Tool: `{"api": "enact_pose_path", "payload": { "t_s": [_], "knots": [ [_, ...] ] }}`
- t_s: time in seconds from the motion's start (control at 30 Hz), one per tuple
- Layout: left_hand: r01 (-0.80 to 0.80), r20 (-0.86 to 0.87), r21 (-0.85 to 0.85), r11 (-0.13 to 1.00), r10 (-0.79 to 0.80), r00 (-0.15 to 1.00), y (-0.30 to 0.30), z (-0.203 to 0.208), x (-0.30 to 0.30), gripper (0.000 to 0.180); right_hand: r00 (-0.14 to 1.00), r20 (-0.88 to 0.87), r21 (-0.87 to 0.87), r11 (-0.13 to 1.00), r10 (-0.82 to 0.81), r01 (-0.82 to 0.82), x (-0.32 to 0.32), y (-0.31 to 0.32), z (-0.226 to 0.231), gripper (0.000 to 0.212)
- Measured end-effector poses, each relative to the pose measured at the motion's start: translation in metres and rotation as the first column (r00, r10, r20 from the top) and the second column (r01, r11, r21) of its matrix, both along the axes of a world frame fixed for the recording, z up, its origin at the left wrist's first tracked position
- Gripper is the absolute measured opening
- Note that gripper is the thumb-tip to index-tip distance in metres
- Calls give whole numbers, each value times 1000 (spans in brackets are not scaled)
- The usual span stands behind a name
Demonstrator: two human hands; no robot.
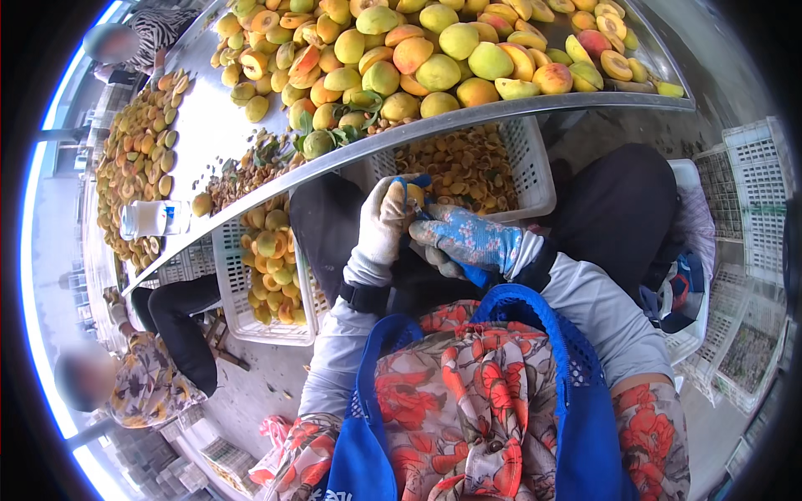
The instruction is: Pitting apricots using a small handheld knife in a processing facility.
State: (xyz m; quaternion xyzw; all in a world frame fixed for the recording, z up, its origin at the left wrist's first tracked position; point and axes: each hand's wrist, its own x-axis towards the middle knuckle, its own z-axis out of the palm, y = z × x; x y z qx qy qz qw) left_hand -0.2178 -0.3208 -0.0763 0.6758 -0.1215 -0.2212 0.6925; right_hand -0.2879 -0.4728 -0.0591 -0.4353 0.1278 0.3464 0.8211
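We pinch a yellow fruit (414, 194) between the fingers of our white-gloved left hand (381, 221), where a bit of blue covering shows at the tips. Our right hand (472, 240), in a blue floral glove, is curled close beside the fruit; we cannot tell whether its fingers grip anything. Both hands are above our lap, near a white crate (541, 171) of fruit pieces that sits partly under the metal counter (196, 125). On the counter we see a heap of yellow-green and reddish fruit (409, 55), some cut open, and, nearer its left end, a clear container (150, 219). Another crate (242, 321), holding yellow fruit, stands to our left, near a person in a patterned top (159, 380).
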Motion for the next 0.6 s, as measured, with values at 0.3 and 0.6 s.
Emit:
{"api": "enact_pose_path", "payload": {
  "t_s": [0.3, 0.6],
  "knots": [
    [-45, 16, -53, 998, 46, 999, -13, -5, -8, 48, 992, -128, 143, 989, -12, 31, -5, -4, 16, 21],
    [117, -168, -260, 959, -164, 972, -25, -2, 1, 62, 958, -278, 490, 867, 62, 87, -4, -19, 6, 26]
  ]
}}
